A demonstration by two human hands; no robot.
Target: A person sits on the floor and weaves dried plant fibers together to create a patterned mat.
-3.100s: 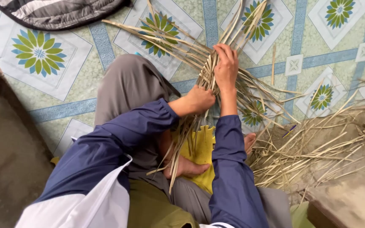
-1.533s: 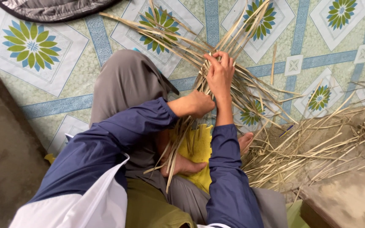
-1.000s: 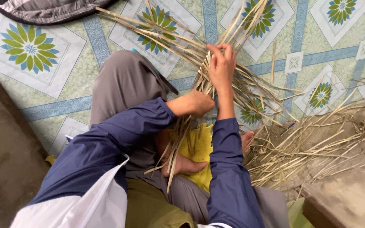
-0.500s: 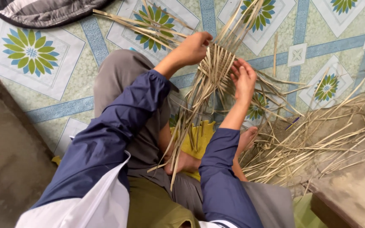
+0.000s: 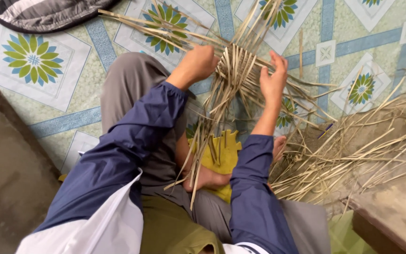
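Note:
A half-woven mat of pale dried straw strips point(image 5: 235, 75) is held up over my lap, its loose ends fanning out above and hanging down below. My left hand point(image 5: 198, 63) grips the left edge of the woven patch. My right hand point(image 5: 274, 77) rests against the right edge with fingers spread over the strips. Both arms wear dark blue sleeves. I sit cross-legged in grey trousers, a bare foot point(image 5: 207, 178) resting on a yellow foam mat point(image 5: 222, 150).
A loose heap of straw strips point(image 5: 353, 150) lies on the floor at the right. The tiled floor point(image 5: 66, 80) has green flower patterns. A striped grey cushion point(image 5: 38, 13) sits top left, a brown ledge point(image 5: 395, 216) bottom right, a dark surface point(image 5: 5, 178) at left.
My left hand moved up from the lower strips to the left edge of the weave. My right hand slid from the top middle over to the right edge. The weave has spread wider.

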